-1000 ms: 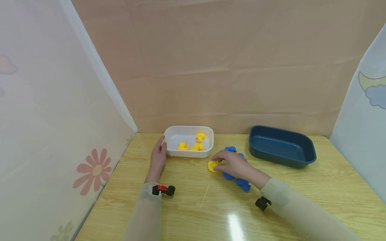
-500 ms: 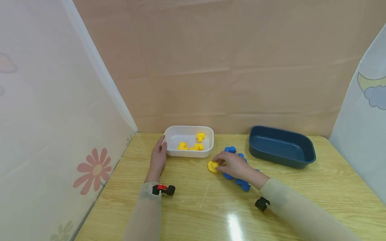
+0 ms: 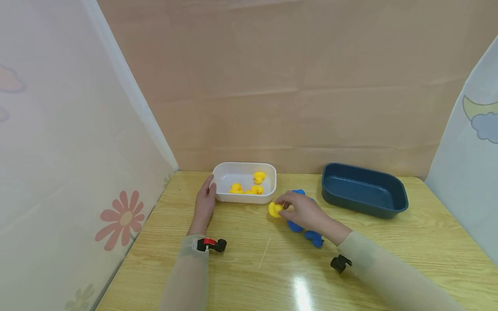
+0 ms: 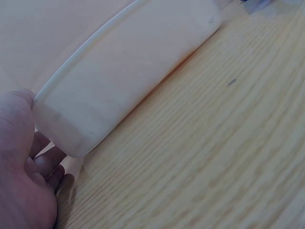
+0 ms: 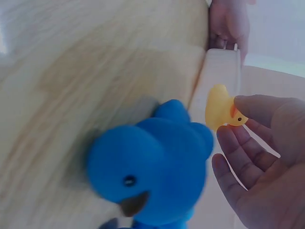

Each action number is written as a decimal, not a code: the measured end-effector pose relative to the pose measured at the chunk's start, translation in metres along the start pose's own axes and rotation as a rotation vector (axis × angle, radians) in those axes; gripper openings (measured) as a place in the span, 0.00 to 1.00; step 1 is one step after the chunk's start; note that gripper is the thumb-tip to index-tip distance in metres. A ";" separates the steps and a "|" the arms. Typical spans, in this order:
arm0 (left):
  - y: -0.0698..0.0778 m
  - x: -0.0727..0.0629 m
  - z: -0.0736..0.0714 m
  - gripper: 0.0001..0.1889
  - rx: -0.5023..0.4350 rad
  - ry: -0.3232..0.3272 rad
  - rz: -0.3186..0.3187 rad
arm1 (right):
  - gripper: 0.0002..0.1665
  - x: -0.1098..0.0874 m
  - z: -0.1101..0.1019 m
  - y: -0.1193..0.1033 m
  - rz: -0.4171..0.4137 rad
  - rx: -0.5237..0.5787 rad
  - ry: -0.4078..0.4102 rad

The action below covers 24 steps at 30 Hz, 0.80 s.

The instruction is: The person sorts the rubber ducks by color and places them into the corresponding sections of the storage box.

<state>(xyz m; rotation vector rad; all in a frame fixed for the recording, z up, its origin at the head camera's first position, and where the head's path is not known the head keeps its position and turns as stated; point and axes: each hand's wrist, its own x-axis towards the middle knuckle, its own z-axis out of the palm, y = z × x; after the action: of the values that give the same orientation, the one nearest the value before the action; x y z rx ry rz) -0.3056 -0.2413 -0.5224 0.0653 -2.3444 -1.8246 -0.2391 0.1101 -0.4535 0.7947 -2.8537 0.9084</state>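
Observation:
My left hand [image 3: 204,203] rests against the left end of a white tub [image 3: 245,198], its fingers along the outer wall. In the left wrist view, the fingers lie at the tub's end and corner. Inside the tub are several yellow rubber ducks [image 3: 256,189]. To the right, my right hand [image 3: 305,211] pinches another yellow rubber duck [image 5: 218,109] between thumb and fingertips, just in front of the tub's right end. Several blue rubber ducks [image 3: 314,238] stand on the table around and beneath the right hand, which partly hides them. One blue duck [image 5: 157,162] looms large in the right wrist view.
A dark blue tub [image 3: 363,190] stands at the back right, with no ducks visible in it. The wooden table [image 3: 249,268] ends at a tan backdrop [image 3: 295,86], with white printed curtains [image 3: 78,151] on both sides.
The right hand has closed its fingertips on the yellow duck on the table and raised it slightly toward the white tub. The left hand has stayed put.

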 end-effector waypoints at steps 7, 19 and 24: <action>0.000 0.000 0.000 0.30 -0.004 -0.004 -0.009 | 0.14 0.007 -0.007 -0.010 -0.076 -0.021 0.085; 0.000 0.000 0.001 0.29 -0.001 0.003 0.002 | 0.17 0.031 -0.015 -0.023 -0.031 -0.010 0.133; -0.001 0.000 0.000 0.29 0.000 0.002 -0.001 | 0.18 0.045 -0.014 -0.026 -0.023 0.007 0.130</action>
<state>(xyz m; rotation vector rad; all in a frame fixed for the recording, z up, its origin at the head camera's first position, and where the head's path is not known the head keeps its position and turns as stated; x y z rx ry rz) -0.3059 -0.2410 -0.5232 0.0684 -2.3442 -1.8240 -0.2673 0.0787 -0.4197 0.7388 -2.7258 0.9313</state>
